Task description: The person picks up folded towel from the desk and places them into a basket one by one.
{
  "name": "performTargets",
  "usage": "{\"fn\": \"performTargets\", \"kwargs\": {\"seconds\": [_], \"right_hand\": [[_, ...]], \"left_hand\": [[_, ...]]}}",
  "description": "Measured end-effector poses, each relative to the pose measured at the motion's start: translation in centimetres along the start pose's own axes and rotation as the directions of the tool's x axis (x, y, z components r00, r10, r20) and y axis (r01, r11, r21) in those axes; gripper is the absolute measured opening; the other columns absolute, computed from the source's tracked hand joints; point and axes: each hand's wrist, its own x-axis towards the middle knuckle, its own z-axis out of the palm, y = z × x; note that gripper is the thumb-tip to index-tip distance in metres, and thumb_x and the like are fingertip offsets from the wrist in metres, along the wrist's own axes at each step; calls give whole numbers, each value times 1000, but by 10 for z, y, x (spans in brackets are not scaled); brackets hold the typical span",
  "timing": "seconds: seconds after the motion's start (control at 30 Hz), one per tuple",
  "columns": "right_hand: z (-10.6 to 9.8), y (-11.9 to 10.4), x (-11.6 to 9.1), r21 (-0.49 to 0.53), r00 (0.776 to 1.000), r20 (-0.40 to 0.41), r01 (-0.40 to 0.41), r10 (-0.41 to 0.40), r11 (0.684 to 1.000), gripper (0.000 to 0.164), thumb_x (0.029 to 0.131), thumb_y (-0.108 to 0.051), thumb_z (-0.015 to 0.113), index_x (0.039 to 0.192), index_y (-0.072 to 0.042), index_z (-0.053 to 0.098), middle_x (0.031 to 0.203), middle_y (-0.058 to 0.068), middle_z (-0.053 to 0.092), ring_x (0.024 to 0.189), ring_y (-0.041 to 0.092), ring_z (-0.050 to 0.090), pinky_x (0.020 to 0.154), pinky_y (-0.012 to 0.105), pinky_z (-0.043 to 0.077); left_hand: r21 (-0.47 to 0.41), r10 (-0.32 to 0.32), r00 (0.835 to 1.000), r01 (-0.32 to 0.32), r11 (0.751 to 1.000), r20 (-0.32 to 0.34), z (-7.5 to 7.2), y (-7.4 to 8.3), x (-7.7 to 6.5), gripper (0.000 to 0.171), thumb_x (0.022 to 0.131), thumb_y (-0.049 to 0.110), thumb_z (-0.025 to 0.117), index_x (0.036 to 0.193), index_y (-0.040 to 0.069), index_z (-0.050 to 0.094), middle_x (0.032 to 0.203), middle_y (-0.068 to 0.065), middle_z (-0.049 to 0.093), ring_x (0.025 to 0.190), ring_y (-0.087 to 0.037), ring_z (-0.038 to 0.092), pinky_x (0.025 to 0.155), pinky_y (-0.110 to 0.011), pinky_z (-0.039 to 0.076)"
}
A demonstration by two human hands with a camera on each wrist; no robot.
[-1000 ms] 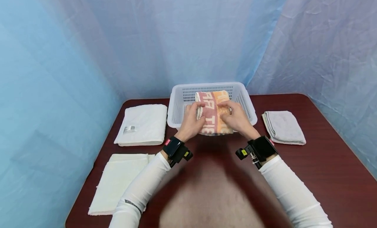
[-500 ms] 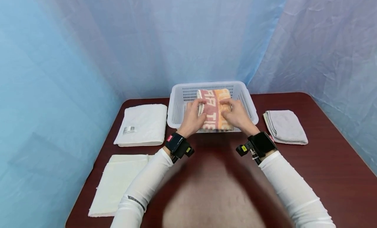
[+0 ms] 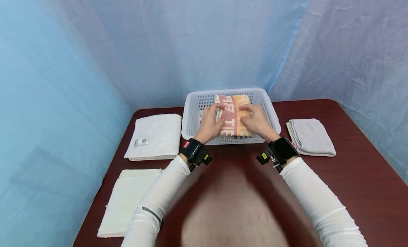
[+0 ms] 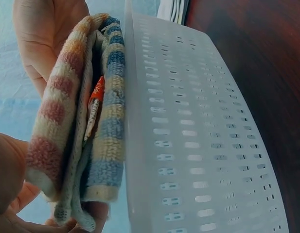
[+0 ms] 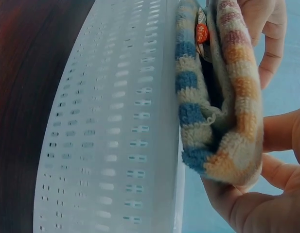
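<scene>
A folded towel [image 3: 230, 116], pink and orange with white letters on top, is held by both hands over the white plastic basket [image 3: 190, 116]. My left hand [image 3: 210, 123] grips its left side, and my right hand [image 3: 256, 122] grips the right side, thumbs on the upper face. Both wrist views show the towel's near edge, with stacked layers, blue and cream stripes underneath and a small red-and-white label [image 4: 95, 102] between the folds. That edge lies right at the basket's rim [image 5: 170, 97]. Most fingers are hidden beneath the towel in the head view.
On the table [image 3: 353, 183], a folded white towel [image 3: 156, 135] with a tag lies left of the basket. Nearer on the left is a cream towel [image 3: 129, 201], partly covered by the left sleeve. A folded grey towel [image 3: 310, 137] lies to the right. Blue curtains [image 3: 204, 41] hang behind.
Both hands have carried the folded towel slightly away from me and a little to the right, so more of it overlaps the basket. The grip looks the same.
</scene>
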Motion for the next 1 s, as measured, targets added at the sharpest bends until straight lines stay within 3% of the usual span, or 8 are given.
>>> {"fn": "performTargets", "kwargs": {"seconds": [0.23,0.4,0.57,0.63,0.7,0.87,1.0], "right_hand": [[-2,-1,9,-62,999,46,8,-5,998,52,89,2,52,141,8,48,141,28,49,62,20,43,72,34,39],[-2,-1,15,-92,997,78,1,6,996,57,87,2,51,143,8,44,146,27,45,66,22,46,69,32,39],[-2,-2,20,-159,996,87,-2,16,987,60,84,5,51,144,9,43,146,28,43,103,37,50,85,42,42],[-2,-3,22,-185,996,88,-14,30,983,61,83,5,51,144,8,43,145,29,42,122,40,40,96,49,39],[-2,-5,24,-207,995,88,-25,44,978,62,82,6,52,143,8,44,142,30,42,130,41,34,103,53,35],[-2,-4,27,-258,994,104,-12,41,966,62,79,10,48,142,10,44,139,32,43,127,41,35,105,52,35],[-2,-4,30,-292,990,129,-13,53,956,64,79,9,49,142,11,42,138,33,40,127,41,35,106,52,35]], "left_hand": [[52,15,1000,-15,999,-2,-1,-1,9,40,96,7,58,136,13,50,132,-17,40,113,-25,47,89,-36,45],[91,47,999,-48,995,18,-1,-2,15,30,97,7,58,127,11,57,131,-17,43,117,-26,46,92,-38,44],[140,84,996,-89,986,36,-1,-1,24,21,97,7,60,117,9,66,123,-13,50,116,-24,45,93,-37,41],[154,87,995,-93,984,45,-2,-1,27,20,97,8,60,116,7,68,122,-13,52,116,-23,45,93,-35,41],[163,73,995,-82,983,64,-2,-1,29,21,97,6,60,116,7,68,123,-13,50,115,-23,45,93,-34,42],[220,37,987,-72,973,157,-4,1,35,29,92,1,59,119,7,68,127,-14,46,113,-23,49,95,-33,43],[284,40,975,-102,953,217,-5,3,41,34,89,1,62,122,5,68,129,-17,47,118,-25,48,99,-34,43]]}}
